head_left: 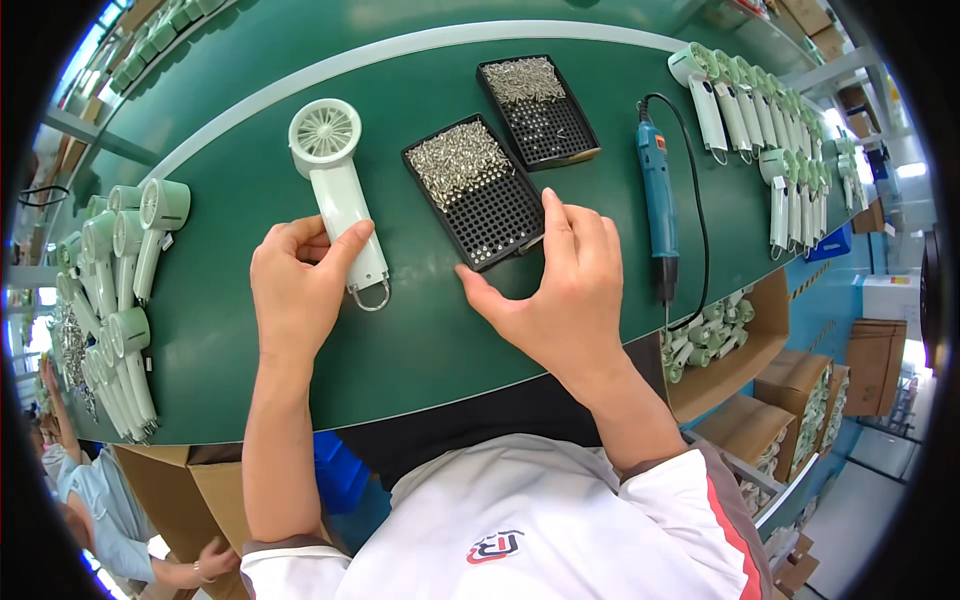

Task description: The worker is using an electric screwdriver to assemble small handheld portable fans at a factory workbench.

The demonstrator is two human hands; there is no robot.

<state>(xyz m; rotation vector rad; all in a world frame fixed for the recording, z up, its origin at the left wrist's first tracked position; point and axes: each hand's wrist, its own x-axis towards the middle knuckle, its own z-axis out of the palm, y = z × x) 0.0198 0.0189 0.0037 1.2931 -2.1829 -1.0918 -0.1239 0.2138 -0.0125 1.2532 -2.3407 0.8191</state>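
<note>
Left hand makes a pinching grip: thumb and fingers hold the handle of a pale green fan, left of the middle of the frame. Right hand has its grip spread wide, with nothing in it. A black tray lies just up and to the left of that wide grip, near the middle of the frame. Its long side slants from upper left to lower right, so its low end sits by the gap between thumb and pointing finger. The right hand is nearer to it than the left. I cannot tell if the fingertips touch its edge.

The fan slants the same way on the green worktop, round head at the top, a wire loop at the bottom. Its head has thin spokes like a wheel. The tray has rows of little holes. Small shiny screws are heaped over its top half.
</note>
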